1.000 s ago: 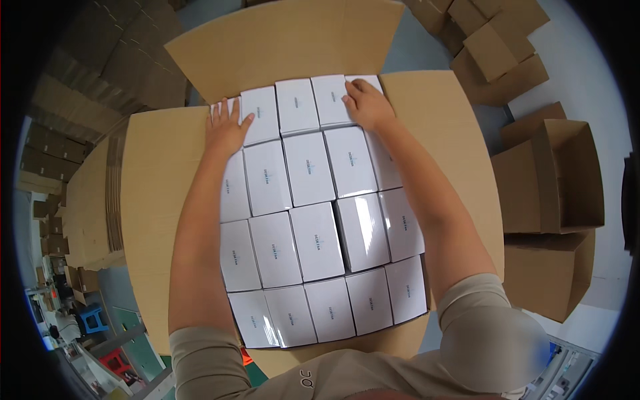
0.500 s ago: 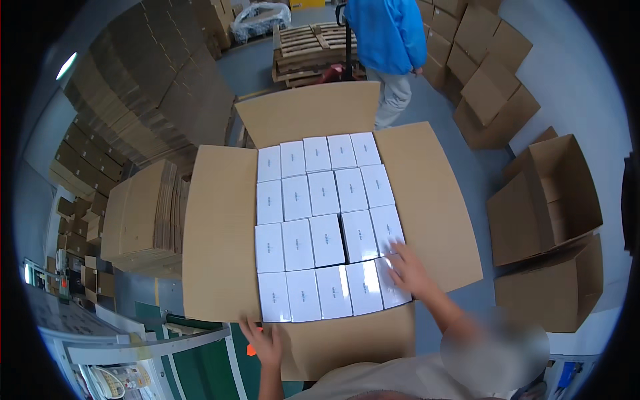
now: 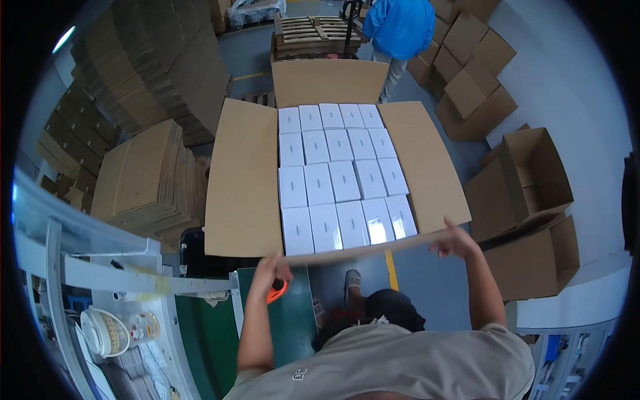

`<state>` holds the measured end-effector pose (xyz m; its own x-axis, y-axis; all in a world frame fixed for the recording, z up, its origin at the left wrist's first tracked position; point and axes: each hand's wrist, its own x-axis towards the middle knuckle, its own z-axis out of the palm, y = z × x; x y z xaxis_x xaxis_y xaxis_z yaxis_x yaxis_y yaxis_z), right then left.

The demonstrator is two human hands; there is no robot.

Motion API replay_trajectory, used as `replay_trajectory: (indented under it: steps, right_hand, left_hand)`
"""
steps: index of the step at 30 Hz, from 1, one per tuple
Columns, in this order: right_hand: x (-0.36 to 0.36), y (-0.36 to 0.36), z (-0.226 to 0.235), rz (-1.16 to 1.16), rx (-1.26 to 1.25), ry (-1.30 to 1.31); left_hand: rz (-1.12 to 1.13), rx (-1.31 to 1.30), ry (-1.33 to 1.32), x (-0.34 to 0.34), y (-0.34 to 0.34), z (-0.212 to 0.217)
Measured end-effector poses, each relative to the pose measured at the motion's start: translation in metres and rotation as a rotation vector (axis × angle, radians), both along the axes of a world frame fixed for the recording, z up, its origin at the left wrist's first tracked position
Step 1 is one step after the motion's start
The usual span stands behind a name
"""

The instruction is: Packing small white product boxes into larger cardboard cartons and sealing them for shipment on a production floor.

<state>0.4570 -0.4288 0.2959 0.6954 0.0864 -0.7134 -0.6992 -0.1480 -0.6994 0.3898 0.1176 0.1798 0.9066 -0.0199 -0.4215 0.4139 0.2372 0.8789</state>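
Head view: the big box sits in the middle, in front of the person, with white boxes packed inside. They stand in four rows of five, and I see no gap big enough for one more, so the filling looks done, at least on top. The closing is not done: the back flap stands up, and the left flap and right flap lean out to the sides. The near flap shows only as a thin, blurry strip between the hands. The left hand is curled at its left end, but the blur is too strong to tell if it grips. The right hand is at the other end, its fingers spread apart. Anything under the top white boxes is hidden, and so is what holds the big box up. The left hand partly hides an orange thing. Far back, a person in a blue coat is cut off at the top.
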Motion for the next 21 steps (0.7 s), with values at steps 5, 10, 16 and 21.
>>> replay_trajectory:
  steps: [5, 10, 16, 21]
  right_hand:
    - [0.001, 0.027, -0.021, -0.211, 0.295, -0.324]
    - [0.011, 0.05, -0.086, -0.096, -0.238, -0.934]
    - [0.067, 0.083, -0.112, 0.336, -0.864, -1.202]
    - [0.108, 0.085, -0.141, 0.62, -0.95, -1.187]
  left_hand:
    - [0.25, 0.249, -0.129, 0.027, -0.013, -0.027]
    - [0.344, 0.539, -0.18, 0.027, -0.042, -0.027]
    - [0.215, 1.565, -0.445, 0.066, -0.091, -0.036]
    - [-0.109, 1.716, -0.402, 0.137, -0.129, -0.056]
